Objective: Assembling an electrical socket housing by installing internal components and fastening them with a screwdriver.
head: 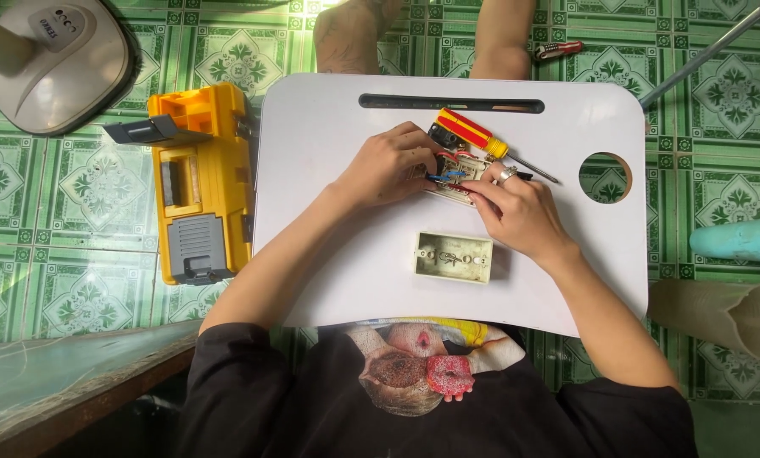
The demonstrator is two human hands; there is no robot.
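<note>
Evidently both hands, left point(388, 165) and right point(516, 212), pinch the light, fragile wired switch point(455, 180); best held by its edges.

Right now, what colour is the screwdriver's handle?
Red and yellow: the screwdriver lies just beyond the hands, clearest in the head view.

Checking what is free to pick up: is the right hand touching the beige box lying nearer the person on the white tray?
Apart. The head view shows bare white tray between the right hand and the beige box; that hand's fingers are on the small wired part.
</note>
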